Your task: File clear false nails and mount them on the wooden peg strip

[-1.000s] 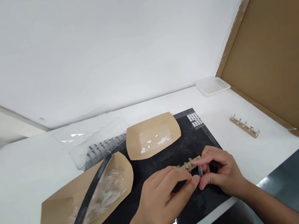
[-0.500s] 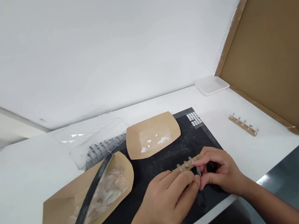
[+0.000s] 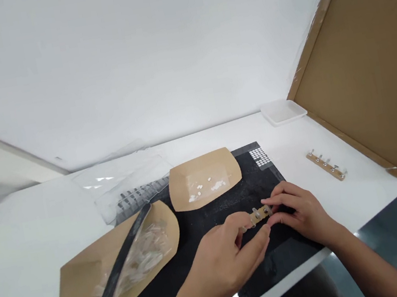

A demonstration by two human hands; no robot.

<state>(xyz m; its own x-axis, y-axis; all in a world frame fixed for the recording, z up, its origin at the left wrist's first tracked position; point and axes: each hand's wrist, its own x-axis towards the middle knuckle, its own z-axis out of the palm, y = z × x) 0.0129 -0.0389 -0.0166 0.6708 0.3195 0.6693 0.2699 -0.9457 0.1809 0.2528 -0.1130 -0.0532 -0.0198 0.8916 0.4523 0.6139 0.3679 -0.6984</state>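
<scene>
The right hand (image 3: 303, 214) has a clenched grip on the end of a tan strip with metal studs (image 3: 260, 215), lying nearly sideways over a black mat (image 3: 261, 183); the left hand (image 3: 221, 264) is near the other end, its grip unclear.

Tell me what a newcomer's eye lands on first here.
The left hand and right hand meet at centre around a tan studded strip, above a black mat. Just beyond sits a kraft-paper tray with white bits; a large brown cardboard sheet fills the upper right.
</scene>
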